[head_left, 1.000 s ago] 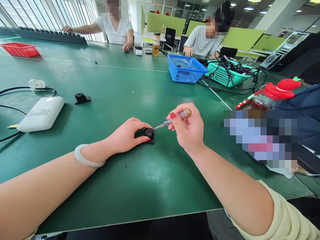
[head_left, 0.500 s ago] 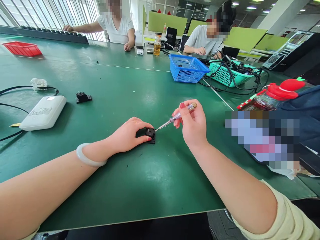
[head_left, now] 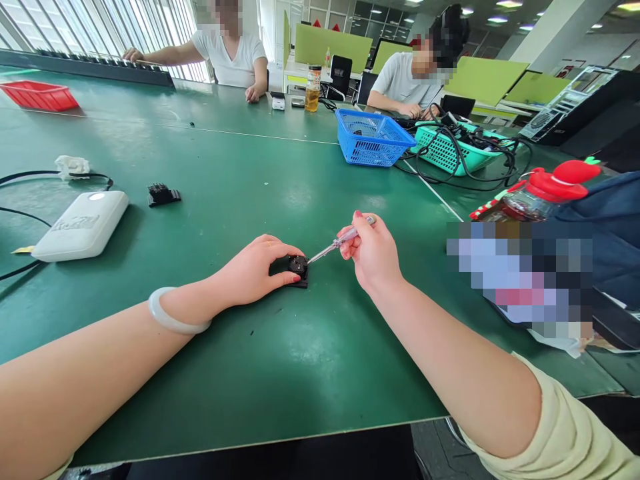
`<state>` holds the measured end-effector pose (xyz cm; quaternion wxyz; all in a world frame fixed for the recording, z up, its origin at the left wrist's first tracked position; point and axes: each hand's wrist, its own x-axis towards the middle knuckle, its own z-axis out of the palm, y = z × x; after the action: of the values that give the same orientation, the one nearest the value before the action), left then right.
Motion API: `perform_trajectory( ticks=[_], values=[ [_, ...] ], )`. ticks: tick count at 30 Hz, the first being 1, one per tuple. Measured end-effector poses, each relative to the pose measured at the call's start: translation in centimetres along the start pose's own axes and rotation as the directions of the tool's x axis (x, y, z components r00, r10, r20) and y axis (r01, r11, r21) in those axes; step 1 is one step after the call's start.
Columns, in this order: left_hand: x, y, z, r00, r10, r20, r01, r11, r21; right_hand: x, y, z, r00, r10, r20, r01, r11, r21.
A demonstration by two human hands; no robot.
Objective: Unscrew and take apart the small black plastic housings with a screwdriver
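Observation:
A small black part (head_left: pixel 299 268) rests on the green tabletop in front of me, pinched between the thumb and fingers of my left hand (head_left: pixel 253 270). To its right, my right hand (head_left: pixel 375 252) is closed on a slim, clear-handled screwdriver (head_left: pixel 334 247). The screwdriver slants down to the left, and its tip meets the upper right edge of the black part. Farther back on the left lies another black part (head_left: pixel 163 195), touched by neither hand.
A white power bank (head_left: pixel 83 225) with cables lies left. Behind are a red tray (head_left: pixel 40 97), a blue basket (head_left: pixel 373 140) and a green basket (head_left: pixel 450 150) with cables. A red-lidded bottle (head_left: pixel 540 193) stands right. Two people sit across the table.
My right hand has shifted slightly left and down, and the screwdriver lies at a lower slant with its tip still at the black part. My left hand keeps its hold.

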<state>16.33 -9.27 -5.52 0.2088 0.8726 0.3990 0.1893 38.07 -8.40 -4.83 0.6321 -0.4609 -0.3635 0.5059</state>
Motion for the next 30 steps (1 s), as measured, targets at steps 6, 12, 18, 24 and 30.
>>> perform_trajectory(
  ticks=[6,12,18,24,30],
  values=[
    [0.0,0.0,0.0,1.000,-0.028,0.002,0.028,1.000,-0.006,-0.3,-0.8,-0.4,0.993,-0.122,0.007,0.122,0.992,-0.039],
    [-0.1,0.0,0.0,1.000,-0.022,-0.001,0.022,1.000,-0.002,-0.8,-0.7,-0.3,0.966,-0.245,0.082,0.252,0.965,-0.076],
    [0.0,0.0,0.0,1.000,-0.013,0.002,0.013,1.000,0.003,-1.0,-0.6,-0.4,0.935,-0.332,0.126,0.346,0.931,-0.112],
    [0.0,0.0,0.0,1.000,-0.017,0.000,0.017,1.000,0.001,-1.6,-1.0,-0.3,0.900,-0.398,0.179,0.424,0.894,-0.143],
    [0.0,-0.1,0.1,0.999,-0.032,-0.006,0.032,0.999,-0.009,-1.2,-0.7,-0.3,0.907,-0.378,0.188,0.403,0.907,-0.122]
  ],
)
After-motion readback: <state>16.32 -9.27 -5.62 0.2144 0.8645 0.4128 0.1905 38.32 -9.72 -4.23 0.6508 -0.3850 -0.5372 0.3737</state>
